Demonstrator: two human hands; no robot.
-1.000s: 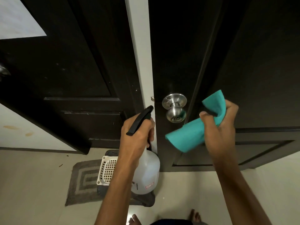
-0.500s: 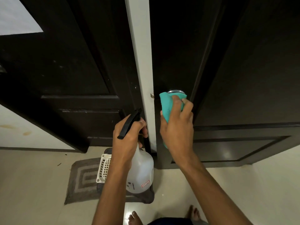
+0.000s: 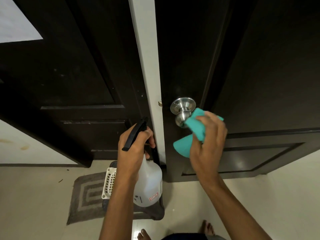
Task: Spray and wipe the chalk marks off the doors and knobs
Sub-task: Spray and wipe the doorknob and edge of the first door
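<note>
- Gripping a teal cloth (image 3: 195, 134), the right hand (image 3: 207, 149) is seen at the steel knob's (image 3: 182, 110) right edge, cloth touching it.
- A spray bottle (image 3: 149, 182) is held by the left hand (image 3: 134, 151) beside the white door frame (image 3: 147, 66).
- Open floor (image 3: 34, 196) lies left.

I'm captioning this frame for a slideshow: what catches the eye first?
The teal cloth, held in the right hand, presses against the silver door knob on the dark right door. The left hand grips a white spray bottle beside the white frame.
</note>
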